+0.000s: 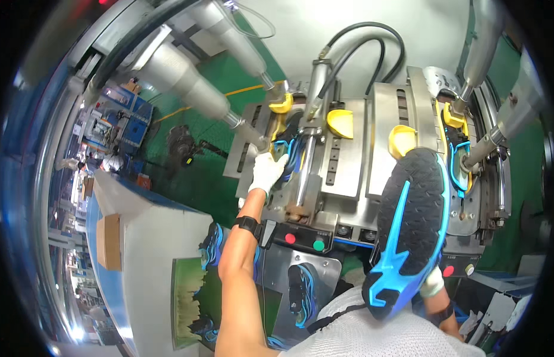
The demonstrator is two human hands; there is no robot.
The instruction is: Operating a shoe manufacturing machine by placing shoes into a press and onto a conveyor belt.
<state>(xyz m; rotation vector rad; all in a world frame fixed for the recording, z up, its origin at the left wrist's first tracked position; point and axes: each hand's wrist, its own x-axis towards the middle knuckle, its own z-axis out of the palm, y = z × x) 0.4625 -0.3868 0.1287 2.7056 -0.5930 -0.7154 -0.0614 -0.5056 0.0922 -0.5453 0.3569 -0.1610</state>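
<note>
My right hand (433,283), in a white glove, grips a running shoe (417,220) held up close to the camera. The shoe's black treaded sole with bright blue inlays faces me, and its upper is mostly hidden. On the left, my gloved left hand (268,172) reaches into the press and is closed at the near side of a second black and blue running shoe (293,156). That shoe sits in the left station under the metal cylinders. Some of the left fingers are hidden. Another blue-trimmed shoe (459,160) is clamped in the right station.
Yellow pads (340,124) stand on the steel press plates (348,172). A control box (300,238) with red and green buttons lies in front. Several shoes, one a black and blue shoe (302,293), rest below. A cardboard box (109,242) is at left.
</note>
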